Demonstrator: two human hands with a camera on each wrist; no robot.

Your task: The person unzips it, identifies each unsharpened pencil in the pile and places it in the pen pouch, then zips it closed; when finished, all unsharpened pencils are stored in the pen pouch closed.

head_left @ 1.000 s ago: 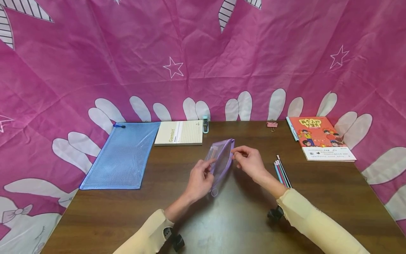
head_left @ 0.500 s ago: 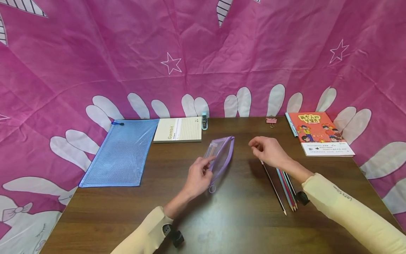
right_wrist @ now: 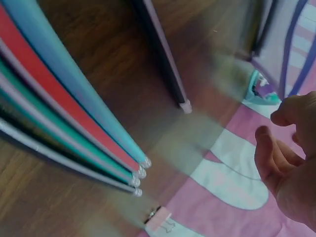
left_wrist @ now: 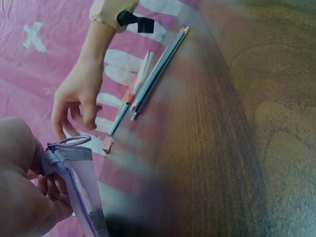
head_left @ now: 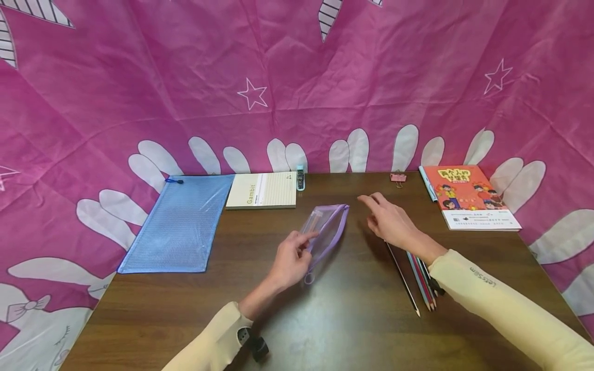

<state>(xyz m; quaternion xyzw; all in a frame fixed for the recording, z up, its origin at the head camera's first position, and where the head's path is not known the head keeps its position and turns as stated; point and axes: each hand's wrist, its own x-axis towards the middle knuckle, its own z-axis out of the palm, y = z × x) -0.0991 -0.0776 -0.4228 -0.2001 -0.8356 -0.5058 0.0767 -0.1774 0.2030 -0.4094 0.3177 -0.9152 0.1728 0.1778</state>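
Observation:
In the head view my left hand (head_left: 292,260) grips the side of a see-through purple zip pencil pouch (head_left: 333,238), held slanted at the middle of the table. The pouch's mouth gapes toward the right, and a pale strip shows through its far side. The left wrist view shows the thumb and fingers pinching the end of the pouch (left_wrist: 79,182) beside its zip ring. My right hand (head_left: 394,224) hovers right of the pouch, fingers extended and holding nothing. Below that hand lies a lone dark pencil (head_left: 402,278); several more pencils (head_left: 423,286) lie together, partly under the forearm.
A blue mesh zip bag (head_left: 178,226) lies at left, beside a cream notebook (head_left: 262,190) and a small teal-capped case (head_left: 300,179). Toward the back right are a pink binder clip (head_left: 398,178), a light-blue pen (head_left: 428,184) and an orange book (head_left: 468,193). A pink curtain (head_left: 297,67) hangs behind.
My right hand has let go of the pouch's edge and moved right, then slightly back left with its fingers straightening. The lone pencil has come into view. The left hand keeps its grip.

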